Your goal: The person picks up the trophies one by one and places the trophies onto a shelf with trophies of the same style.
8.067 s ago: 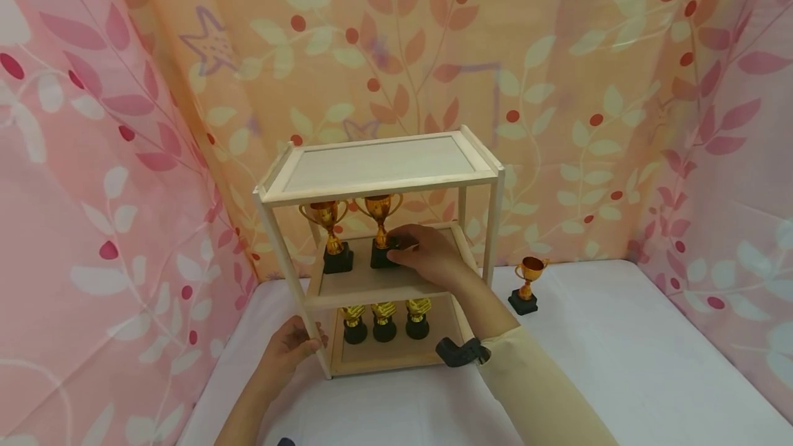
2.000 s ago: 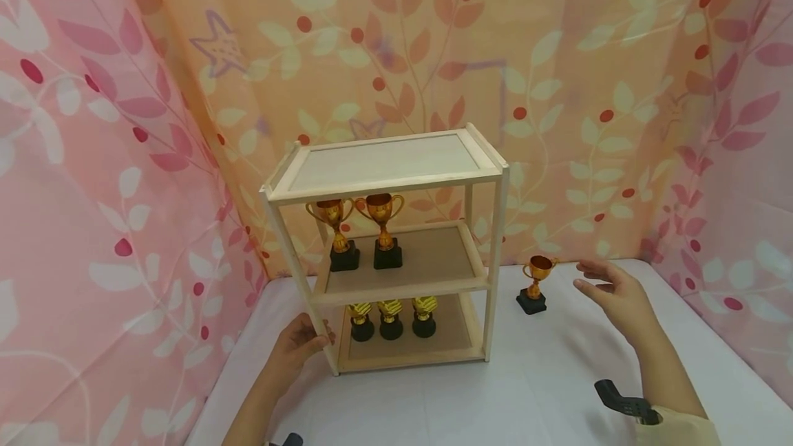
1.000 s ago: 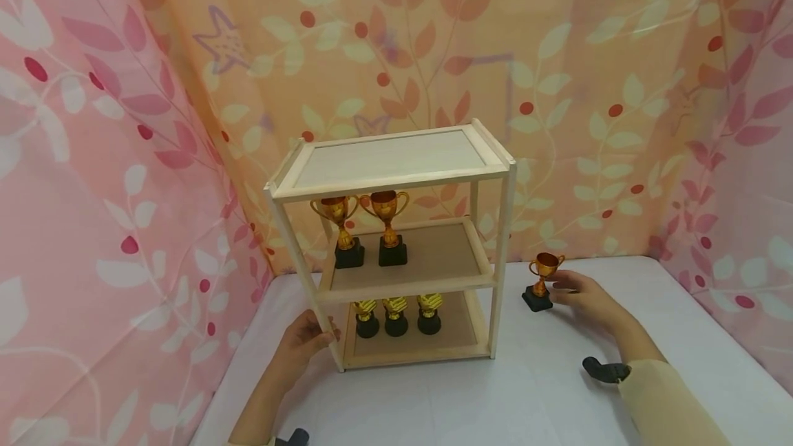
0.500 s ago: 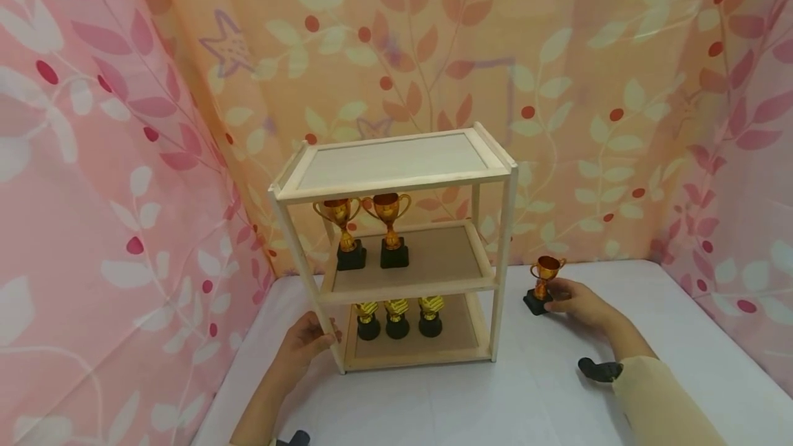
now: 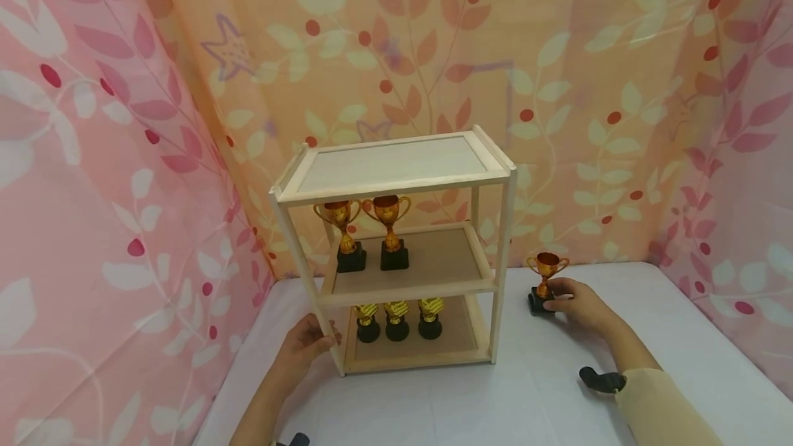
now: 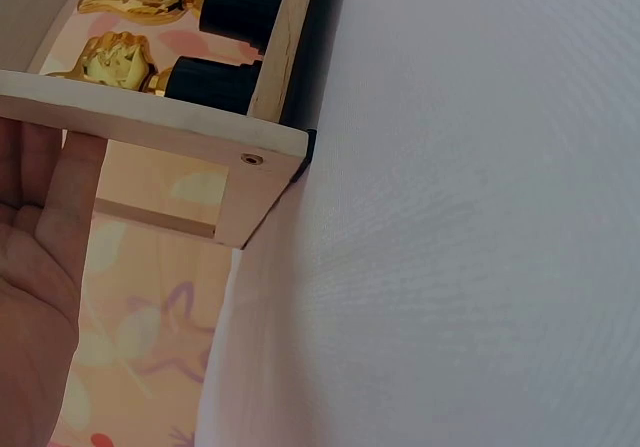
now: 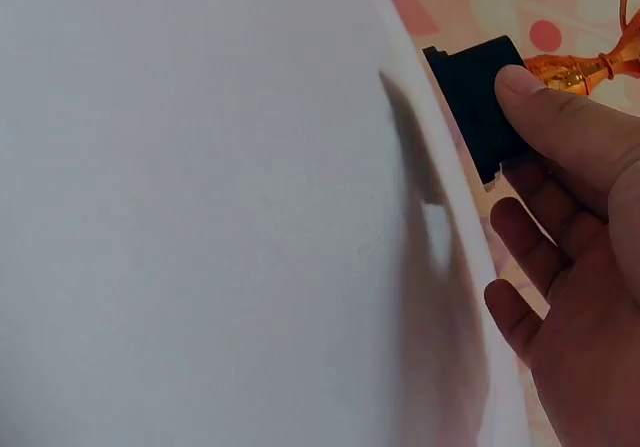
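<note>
My right hand (image 5: 581,304) pinches the black base of a gold trophy cup (image 5: 548,264) at the right of the table. In the right wrist view, the thumb presses the base (image 7: 480,107), which shows a little apart from the white cloth; the other fingers are curled behind and below. My left hand (image 5: 301,348) grips the front left post of a small three-tier wooden shelf (image 5: 409,289), fingers behind it. Two larger gold trophy cups, a left one (image 5: 350,257) and a right one (image 5: 394,255), stand upright on the middle tier.
Several gold hand-shaped trophies (image 5: 397,325) with round black bases stand in a row on the bottom tier. The shelf's top panel (image 5: 396,162) hides nothing on it. White cloth (image 5: 434,405) covers the table; floral curtains (image 5: 557,88) close in the back and sides.
Earlier my right hand let go of the right cup on the middle tier and moved right to the table cup. It has taken that cup's base and turned it slightly. My left hand stays.
</note>
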`<control>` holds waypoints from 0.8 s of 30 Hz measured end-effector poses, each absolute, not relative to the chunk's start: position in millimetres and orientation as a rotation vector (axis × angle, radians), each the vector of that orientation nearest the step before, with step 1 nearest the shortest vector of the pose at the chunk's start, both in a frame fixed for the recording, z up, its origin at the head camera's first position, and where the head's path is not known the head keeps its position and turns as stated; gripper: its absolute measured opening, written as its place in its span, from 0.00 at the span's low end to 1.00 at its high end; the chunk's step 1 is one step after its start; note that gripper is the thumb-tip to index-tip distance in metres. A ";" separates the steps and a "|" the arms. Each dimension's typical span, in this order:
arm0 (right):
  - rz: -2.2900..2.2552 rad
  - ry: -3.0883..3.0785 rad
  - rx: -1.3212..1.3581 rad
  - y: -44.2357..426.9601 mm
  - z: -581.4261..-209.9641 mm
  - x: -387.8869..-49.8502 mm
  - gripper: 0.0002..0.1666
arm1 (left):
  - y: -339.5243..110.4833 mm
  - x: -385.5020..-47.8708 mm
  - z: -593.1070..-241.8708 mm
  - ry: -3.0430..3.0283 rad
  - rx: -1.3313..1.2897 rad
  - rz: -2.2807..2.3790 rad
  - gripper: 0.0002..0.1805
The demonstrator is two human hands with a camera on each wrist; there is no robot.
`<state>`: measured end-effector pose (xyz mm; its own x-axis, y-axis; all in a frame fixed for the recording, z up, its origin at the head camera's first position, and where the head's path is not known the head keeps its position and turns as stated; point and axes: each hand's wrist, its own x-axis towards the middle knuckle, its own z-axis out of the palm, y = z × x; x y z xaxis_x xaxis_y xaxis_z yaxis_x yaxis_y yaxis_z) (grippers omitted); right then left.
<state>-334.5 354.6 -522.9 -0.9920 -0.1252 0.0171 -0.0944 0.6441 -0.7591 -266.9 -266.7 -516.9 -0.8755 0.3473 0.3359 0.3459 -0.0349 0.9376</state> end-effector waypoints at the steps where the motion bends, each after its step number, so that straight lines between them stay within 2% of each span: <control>1: -1.289 2.836 -0.182 354.0 -522.4 -333.0 0.42 | -266.4 -266.5 -516.8 2.180 0.772 2.121 0.09; 11: -1.363 2.995 -0.241 339.9 -497.7 -307.4 0.38 | -265.0 -264.3 -514.6 2.212 0.755 2.107 0.11; 24: -1.425 3.014 -0.139 319.2 -453.3 -267.9 0.41 | -266.1 -264.8 -514.8 2.209 0.776 2.097 0.11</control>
<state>-267.9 319.2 -453.3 -0.9776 0.0083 0.2104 -0.1574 0.6351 -0.7562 -264.8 -266.1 -514.8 -0.8780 0.3463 0.3305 0.3481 -0.0121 0.9374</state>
